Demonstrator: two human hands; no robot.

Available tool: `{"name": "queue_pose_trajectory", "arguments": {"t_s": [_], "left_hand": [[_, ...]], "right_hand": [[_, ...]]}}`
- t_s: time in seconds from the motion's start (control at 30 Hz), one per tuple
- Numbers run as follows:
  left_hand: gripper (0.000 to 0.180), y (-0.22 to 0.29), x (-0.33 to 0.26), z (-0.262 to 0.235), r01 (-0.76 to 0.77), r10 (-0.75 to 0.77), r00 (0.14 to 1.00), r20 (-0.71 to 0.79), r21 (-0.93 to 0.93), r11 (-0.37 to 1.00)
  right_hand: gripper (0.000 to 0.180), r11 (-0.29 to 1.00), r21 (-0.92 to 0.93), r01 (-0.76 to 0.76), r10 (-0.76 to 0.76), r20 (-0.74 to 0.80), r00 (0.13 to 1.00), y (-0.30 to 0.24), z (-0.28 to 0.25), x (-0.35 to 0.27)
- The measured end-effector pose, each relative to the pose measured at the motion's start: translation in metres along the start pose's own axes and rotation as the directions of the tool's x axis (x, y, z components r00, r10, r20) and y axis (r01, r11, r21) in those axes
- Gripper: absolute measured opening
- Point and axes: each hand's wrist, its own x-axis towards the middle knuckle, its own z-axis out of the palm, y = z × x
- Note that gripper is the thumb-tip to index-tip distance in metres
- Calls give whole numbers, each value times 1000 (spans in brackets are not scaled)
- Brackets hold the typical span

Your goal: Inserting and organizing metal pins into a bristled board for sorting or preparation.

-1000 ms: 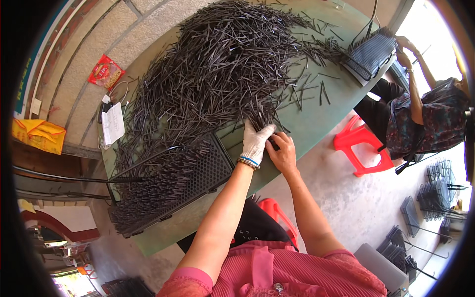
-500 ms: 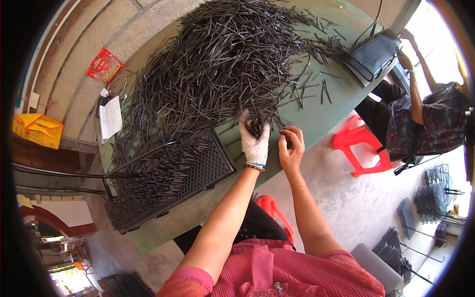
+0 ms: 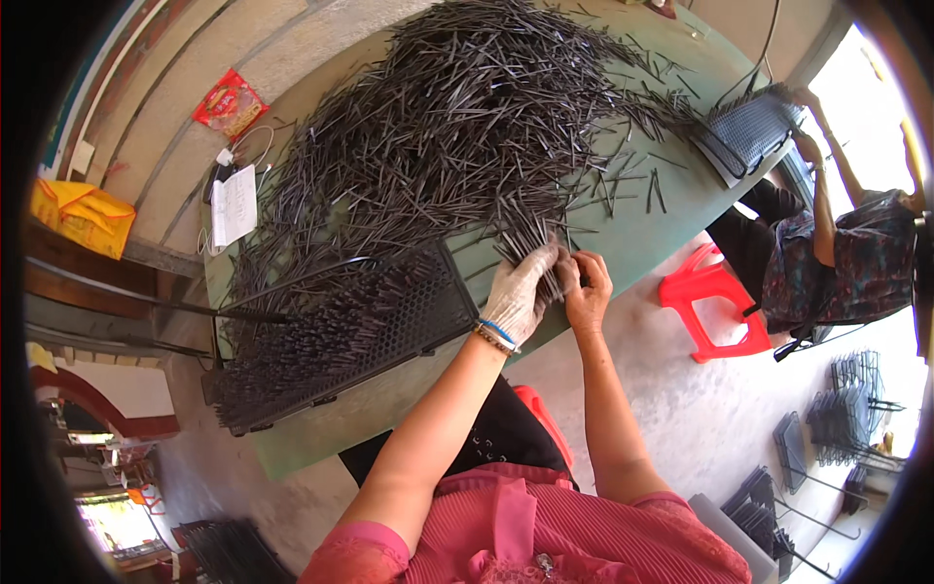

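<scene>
My left hand [image 3: 519, 297], in a white glove with a bracelet at the wrist, is closed round a bundle of thin dark sticks [image 3: 527, 237] that fan out away from me. My bare right hand [image 3: 588, 290] meets it at the bundle's near end, its fingers bent and pinched against the sticks; the fingertips are partly hidden. Beyond both hands spreads a large heap of the same sticks [image 3: 448, 136]. To the left lies a black tray with a grid of holes [image 3: 433, 307], many of them filled with upright sticks [image 3: 326, 331].
The green table [image 3: 623, 248] carries loose sticks. At the far right a co-worker's hands [image 3: 806, 122] touch another holed tray [image 3: 754, 131]. A red stool [image 3: 715, 307] stands on the floor, with dark racks [image 3: 846, 419] behind. Paper [image 3: 233, 206] lies at the left edge.
My left hand has turned and tilted the bundle of sticks, which now shows fanned out. My right hand has closed in from apart to touch the bundle. The view has shifted slightly.
</scene>
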Motion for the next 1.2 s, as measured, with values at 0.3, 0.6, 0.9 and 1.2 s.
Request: {"name": "queue_pose_trajectory", "arguments": {"t_s": [0.3,0.6,0.9,1.2], "left_hand": [[29,34,-118,-60,159,-169,986,-11,395,905],[30,46,-172,-123,117,-125,992,-8,419,900],[20,47,-178,-140,54,-37,995,-90,199,978],[24,52,-176,-140,78,-64,993,-97,141,987]], "right_hand": [[41,842,212,-496,284,608,742,-94,-5,-10],[27,833,-5,-553,332,805,493,-149,38,-51],[23,900,42,-433,255,756,604,-168,59,-49],[19,962,225,-158,13,537,844,-167,100,-10]]}}
